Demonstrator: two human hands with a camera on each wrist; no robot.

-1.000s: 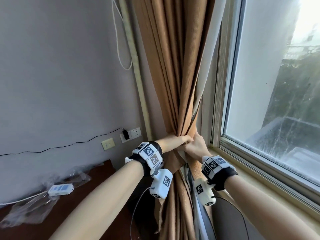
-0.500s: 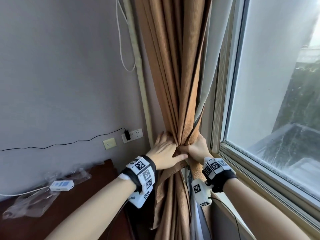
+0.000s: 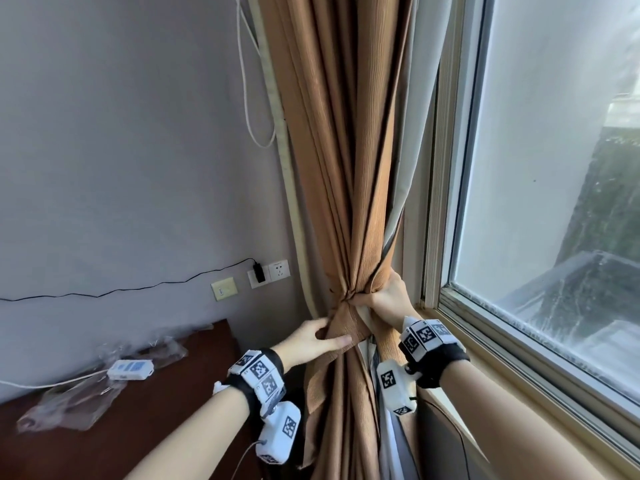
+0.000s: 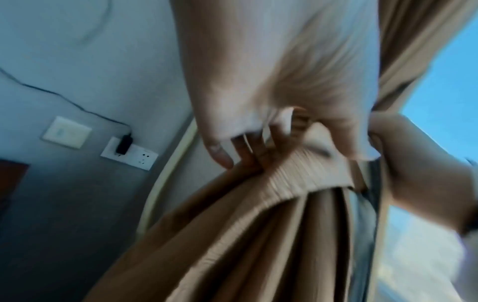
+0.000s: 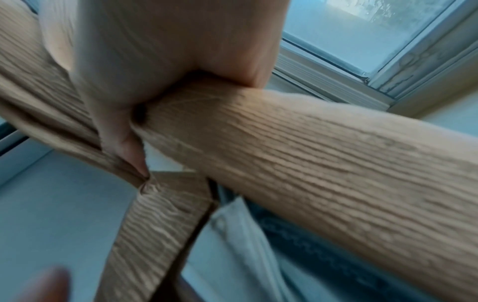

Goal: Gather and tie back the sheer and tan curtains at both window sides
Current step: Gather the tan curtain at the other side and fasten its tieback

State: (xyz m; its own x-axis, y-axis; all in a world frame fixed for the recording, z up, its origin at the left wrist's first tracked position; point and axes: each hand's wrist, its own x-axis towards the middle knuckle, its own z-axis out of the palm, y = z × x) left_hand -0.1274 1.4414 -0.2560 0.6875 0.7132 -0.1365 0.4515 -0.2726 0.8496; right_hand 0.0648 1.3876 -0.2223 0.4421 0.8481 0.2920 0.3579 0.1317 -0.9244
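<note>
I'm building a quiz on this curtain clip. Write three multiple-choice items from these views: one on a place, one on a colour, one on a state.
1. Where is the wall socket? A) left of the curtain B) on the window frame C) on the cabinet
2. What colour is the tie band? A) white B) tan C) black
3. What is the right hand doing? A) hanging free B) gripping the curtain C) pressing the glass

Answers: 1 A, it sits on the wall left of the curtain. 2 B, it matches the curtain. 3 B, its fingers curl round the bunched fabric.
</note>
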